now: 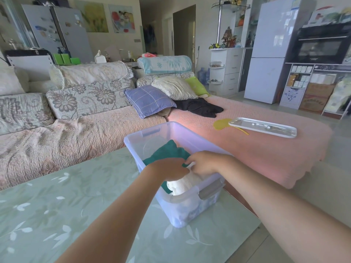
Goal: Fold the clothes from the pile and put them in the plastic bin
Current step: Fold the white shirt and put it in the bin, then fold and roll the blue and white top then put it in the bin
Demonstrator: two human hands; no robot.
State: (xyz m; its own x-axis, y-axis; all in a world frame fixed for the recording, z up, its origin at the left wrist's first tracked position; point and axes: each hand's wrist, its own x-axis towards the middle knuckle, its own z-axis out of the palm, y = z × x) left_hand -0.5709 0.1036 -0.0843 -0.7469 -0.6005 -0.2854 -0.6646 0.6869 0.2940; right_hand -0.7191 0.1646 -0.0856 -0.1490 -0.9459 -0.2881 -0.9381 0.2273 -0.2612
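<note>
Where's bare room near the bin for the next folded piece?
Free: green table cover left of plastic bin; pink cover between bin and white tray. Crowded: bin's near end, where left hand and right hand hold white cloth.

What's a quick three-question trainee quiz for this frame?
1. Fill in: the black garment lies on the ___.
2. True or false: the lid sits on the plastic bin.
3. The left hand and right hand both grip which item? A teal garment, B white garment, C black garment.
Key: 1 sofa; 2 false, it lies on the sofa; 3 B.
</note>
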